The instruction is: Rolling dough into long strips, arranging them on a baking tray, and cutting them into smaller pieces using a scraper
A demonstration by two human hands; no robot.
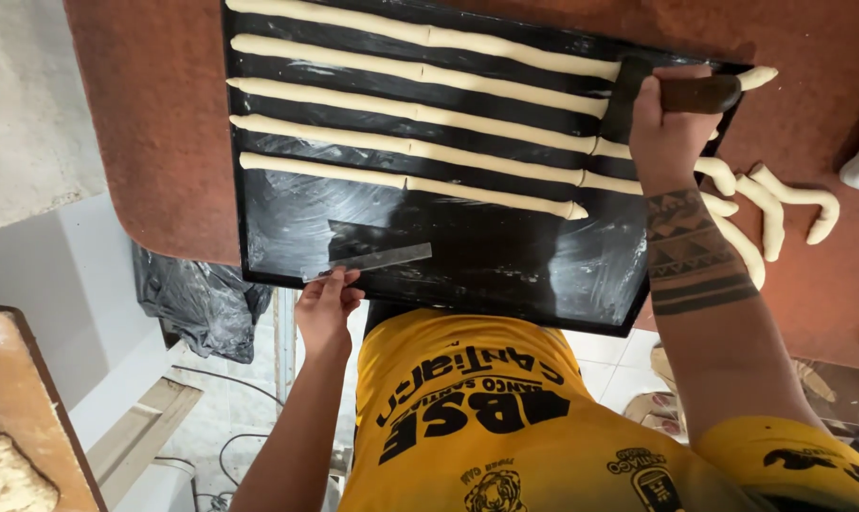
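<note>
Because the dough ropes lying in rows on the greased black baking tray look soft and stretchy, they likely need lifting along their length. Right hand fingers are clamped on a dark-handled scraper at the ropes' ends; left hand fingers pinch a clear ruler at the tray's near edge, on the brown desk.

The left hand reaches forward on a bare, straight forearm, fingers pinched together at their tips. The right hand stretches farther out, fist closed, knuckles up, with dark banded tattoos circling its forearm.
</note>
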